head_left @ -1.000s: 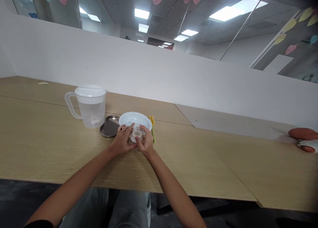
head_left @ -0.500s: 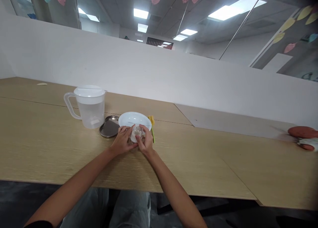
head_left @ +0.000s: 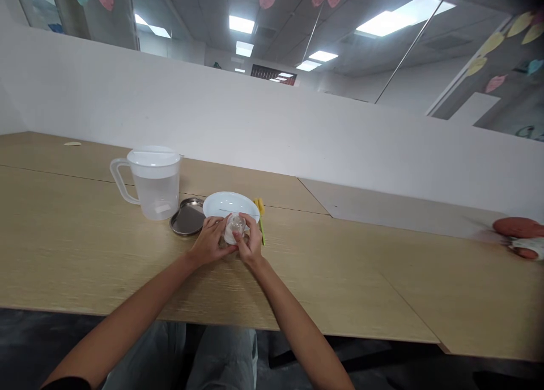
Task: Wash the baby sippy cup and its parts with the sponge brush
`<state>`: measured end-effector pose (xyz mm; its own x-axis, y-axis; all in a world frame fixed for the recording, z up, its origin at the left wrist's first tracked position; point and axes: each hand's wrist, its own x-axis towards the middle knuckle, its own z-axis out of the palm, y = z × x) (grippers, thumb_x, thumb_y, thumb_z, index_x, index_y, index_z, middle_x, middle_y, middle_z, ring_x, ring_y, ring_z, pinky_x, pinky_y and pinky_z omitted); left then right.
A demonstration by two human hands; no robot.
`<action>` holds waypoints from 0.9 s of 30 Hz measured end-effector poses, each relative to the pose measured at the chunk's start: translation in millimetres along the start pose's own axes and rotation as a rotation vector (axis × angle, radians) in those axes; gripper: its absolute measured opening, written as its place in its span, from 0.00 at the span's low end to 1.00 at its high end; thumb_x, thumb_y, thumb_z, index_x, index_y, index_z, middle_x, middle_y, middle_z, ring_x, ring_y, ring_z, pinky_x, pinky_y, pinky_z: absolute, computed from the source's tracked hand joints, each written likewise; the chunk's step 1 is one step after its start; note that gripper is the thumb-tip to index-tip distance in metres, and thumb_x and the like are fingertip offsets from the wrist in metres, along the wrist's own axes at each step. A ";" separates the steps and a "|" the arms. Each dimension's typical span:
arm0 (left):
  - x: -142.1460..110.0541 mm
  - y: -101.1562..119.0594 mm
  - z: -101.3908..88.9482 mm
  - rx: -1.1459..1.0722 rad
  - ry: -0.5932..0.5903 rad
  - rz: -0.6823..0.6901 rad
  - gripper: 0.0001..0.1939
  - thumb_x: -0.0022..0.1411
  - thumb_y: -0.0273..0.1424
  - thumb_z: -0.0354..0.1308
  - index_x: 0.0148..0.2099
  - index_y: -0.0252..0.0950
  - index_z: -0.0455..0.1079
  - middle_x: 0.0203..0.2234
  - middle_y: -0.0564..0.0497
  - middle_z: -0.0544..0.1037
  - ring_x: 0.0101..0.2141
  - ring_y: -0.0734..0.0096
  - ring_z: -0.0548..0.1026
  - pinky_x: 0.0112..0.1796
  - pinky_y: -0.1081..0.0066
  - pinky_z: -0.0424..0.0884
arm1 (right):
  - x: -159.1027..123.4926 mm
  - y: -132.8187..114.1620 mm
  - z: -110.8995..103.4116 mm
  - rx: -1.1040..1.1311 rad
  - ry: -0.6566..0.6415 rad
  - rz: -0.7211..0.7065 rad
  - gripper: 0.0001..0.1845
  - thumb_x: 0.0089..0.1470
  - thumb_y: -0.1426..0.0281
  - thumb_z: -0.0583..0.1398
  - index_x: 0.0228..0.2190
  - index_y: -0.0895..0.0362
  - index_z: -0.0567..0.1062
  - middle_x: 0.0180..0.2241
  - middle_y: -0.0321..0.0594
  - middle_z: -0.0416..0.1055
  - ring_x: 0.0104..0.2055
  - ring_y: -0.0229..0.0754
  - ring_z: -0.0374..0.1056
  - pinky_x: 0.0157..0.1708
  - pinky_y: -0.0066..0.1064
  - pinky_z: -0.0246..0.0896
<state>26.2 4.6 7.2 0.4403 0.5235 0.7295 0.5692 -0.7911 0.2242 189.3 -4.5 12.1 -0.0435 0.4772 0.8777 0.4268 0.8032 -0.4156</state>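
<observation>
Reaching over the near edge of the pale wood worktop [head_left: 85,265], I work at its middle, where the items stand in a short row near the seam across the surface. This layout appears to place everything within easy reach of both hands. At the left end of the row stands a clear plastic pitcher [head_left: 156,200] with a white lid, its handle facing left. A white plate [head_left: 225,200] lies to its right, with a steel dish [head_left: 182,223] between them, just beside the plate. A yellow sponge brush [head_left: 260,207] lies just beyond the plate's right rim, its green handle pointing toward me. Well apart, at the right edge of the worktop, lies a reddish-brown object [head_left: 517,227], too cut off to identify.

My left hand [head_left: 209,242] and right hand [head_left: 250,242] meet over the near rim of the plate, both partly closed around a small clear glass cup [head_left: 235,228]. Fingertips from each hand bear on opposite sides of the cup, a two-handed hold that suits its small, smooth form. The cup is held between the hands; I cannot tell whether it touches the plate.
</observation>
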 end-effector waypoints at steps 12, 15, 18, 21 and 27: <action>0.6 0.8 0.9 0.007 -0.017 -0.023 0.36 0.61 0.47 0.56 0.64 0.31 0.56 0.46 0.39 0.74 0.48 0.52 0.69 0.50 0.56 0.62 | -0.4 2.1 1.0 0.021 0.003 0.073 0.22 0.60 0.57 0.55 0.51 0.56 0.67 0.43 0.44 0.73 0.42 0.45 0.71 0.41 0.36 0.70; 1.1 1.8 -0.3 0.009 -0.024 -0.029 0.35 0.60 0.46 0.57 0.64 0.33 0.57 0.45 0.40 0.74 0.47 0.52 0.69 0.49 0.56 0.62 | 0.1 1.6 0.0 0.009 -0.010 0.078 0.22 0.59 0.57 0.55 0.51 0.56 0.67 0.43 0.44 0.73 0.42 0.46 0.71 0.41 0.36 0.70; 1.3 2.1 -0.8 0.001 -0.026 -0.036 0.34 0.59 0.46 0.57 0.62 0.33 0.59 0.45 0.40 0.74 0.47 0.53 0.69 0.50 0.56 0.62 | 0.0 -0.4 -1.0 -0.046 -0.003 0.027 0.22 0.60 0.58 0.55 0.52 0.57 0.67 0.45 0.47 0.73 0.45 0.47 0.71 0.43 0.38 0.70; 1.6 2.4 -1.1 -0.004 -0.031 -0.052 0.32 0.57 0.45 0.59 0.59 0.33 0.63 0.44 0.41 0.75 0.48 0.53 0.69 0.51 0.55 0.60 | -1.3 -1.1 -0.7 -0.091 0.016 -0.029 0.22 0.61 0.60 0.55 0.53 0.57 0.65 0.47 0.49 0.72 0.50 0.49 0.70 0.47 0.41 0.70; 3.5 4.0 -2.7 0.003 -0.047 -0.092 0.28 0.55 0.43 0.61 0.55 0.35 0.66 0.42 0.43 0.76 0.47 0.53 0.69 0.51 0.55 0.60 | -1.8 3.3 -1.0 -0.124 -0.027 -0.092 0.23 0.61 0.61 0.55 0.55 0.56 0.64 0.49 0.51 0.72 0.51 0.50 0.70 0.49 0.45 0.70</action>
<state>28.1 2.5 12.4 0.4177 0.6082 0.6750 0.6106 -0.7380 0.2872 191.7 -3.1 9.5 -0.1113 0.4140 0.9034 0.5278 0.7949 -0.2992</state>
